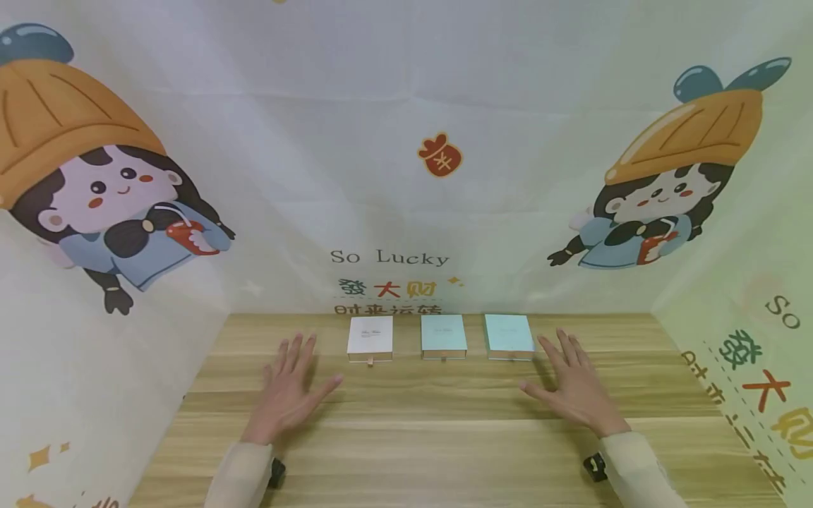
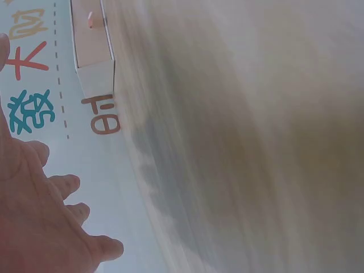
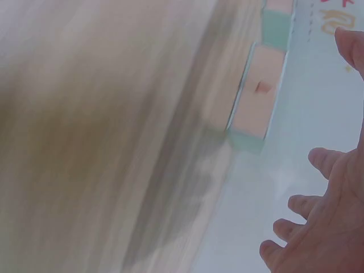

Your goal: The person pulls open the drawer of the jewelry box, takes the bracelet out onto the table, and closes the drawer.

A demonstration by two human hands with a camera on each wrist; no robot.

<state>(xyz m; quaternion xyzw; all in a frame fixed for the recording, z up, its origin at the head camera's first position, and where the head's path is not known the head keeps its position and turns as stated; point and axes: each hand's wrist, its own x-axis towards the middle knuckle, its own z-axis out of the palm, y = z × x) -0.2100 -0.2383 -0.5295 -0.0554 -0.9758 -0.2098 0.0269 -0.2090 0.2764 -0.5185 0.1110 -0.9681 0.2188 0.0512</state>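
Note:
Three small drawer boxes stand in a row at the back of the table: a white box (image 1: 370,335) on the left, a mint-green box (image 1: 443,333) in the middle and another mint-green box (image 1: 509,333) on the right. Each has a small pull tab on its front. My left hand (image 1: 288,388), fingers spread, is to the left of the white box (image 2: 94,40) and holds nothing. Spread likewise, my right hand (image 1: 574,388) is just right of the right-hand mint box (image 3: 259,88), with nothing in its grasp.
The wood-grain table (image 1: 406,451) runs back to a pale printed cloth (image 1: 508,233), which also hangs along both sides. Cartoon figures and lettering cover the cloth. A dark wrist device (image 1: 595,467) shows by the right cuff, and another dark device (image 1: 276,473) by the left.

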